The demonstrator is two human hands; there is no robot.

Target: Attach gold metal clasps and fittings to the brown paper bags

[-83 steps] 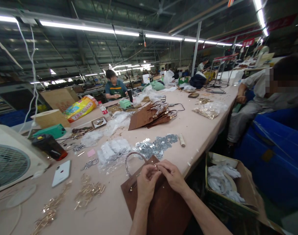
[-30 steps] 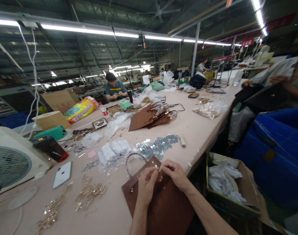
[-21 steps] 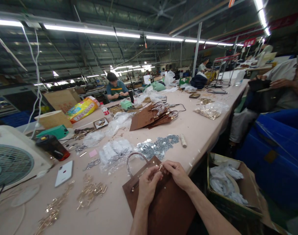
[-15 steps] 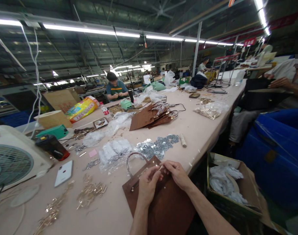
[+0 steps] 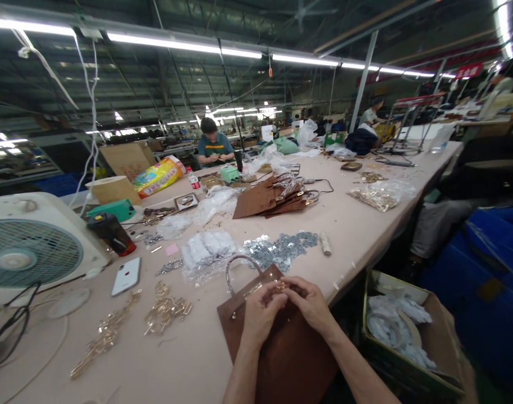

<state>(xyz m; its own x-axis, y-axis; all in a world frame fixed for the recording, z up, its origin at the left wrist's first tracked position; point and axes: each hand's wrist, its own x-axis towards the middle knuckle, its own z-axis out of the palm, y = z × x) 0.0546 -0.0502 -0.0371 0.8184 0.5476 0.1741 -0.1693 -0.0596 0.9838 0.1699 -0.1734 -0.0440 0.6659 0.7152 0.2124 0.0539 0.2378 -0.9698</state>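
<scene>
Fingers of your left hand (image 5: 260, 314) and right hand (image 5: 312, 303) pinch a small gold fitting (image 5: 280, 287) between them. It sits at the top edge of the brown bag (image 5: 290, 356).

bright tube lights (image 5: 176, 44) overhead glare — dim rafters, soft shadows, wide-angle bending at edges.

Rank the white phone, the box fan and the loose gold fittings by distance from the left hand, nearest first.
From the left hand:
1. Gold fittings, just to its left.
2. White phone, farther left.
3. Box fan, at the far left.
</scene>
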